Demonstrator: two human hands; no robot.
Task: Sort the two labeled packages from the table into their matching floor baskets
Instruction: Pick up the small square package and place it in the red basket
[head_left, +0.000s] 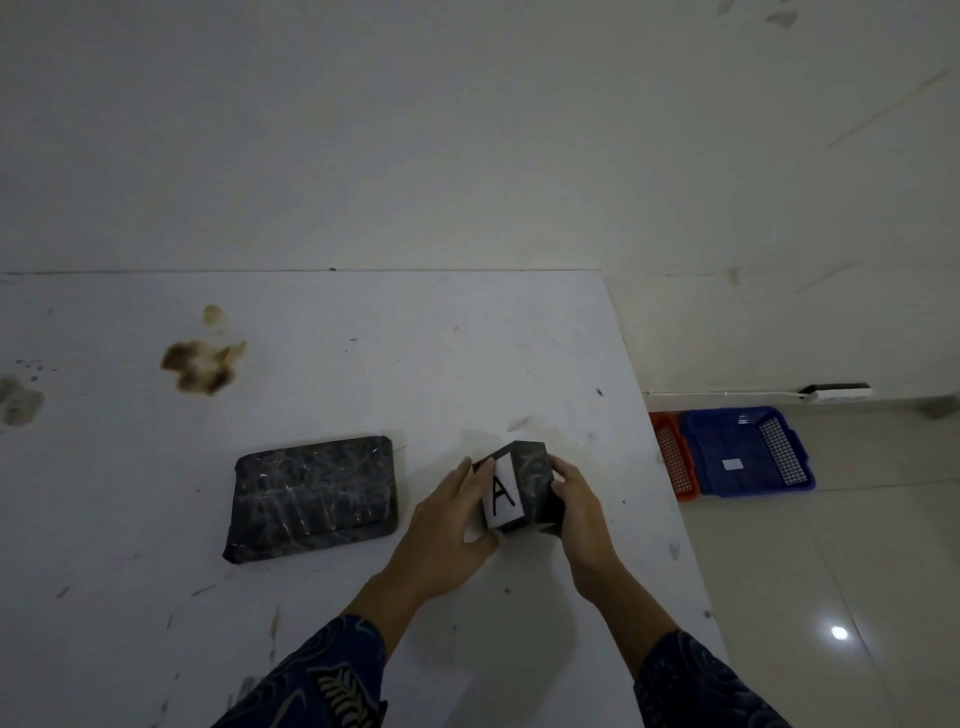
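Note:
I hold a small black wrapped package (532, 475) between both hands, just above the white table (363, 364) near its right edge. A white label with a black letter A faces me. My left hand (452, 525) grips its left side and my right hand (576, 512) grips its right side. A larger flat black wrapped package (311, 496) lies on the table to the left, with no label showing. On the floor to the right stand a blue basket (748, 452) with a small white tag inside and an orange basket (672, 457) partly hidden by the table edge.
A white power strip (836, 393) with its cord lies along the wall behind the baskets. Brown stains (200, 358) mark the table's left part. Pale tiled floor (831, 597) stretches to the right of the table. A white wall rises behind the table.

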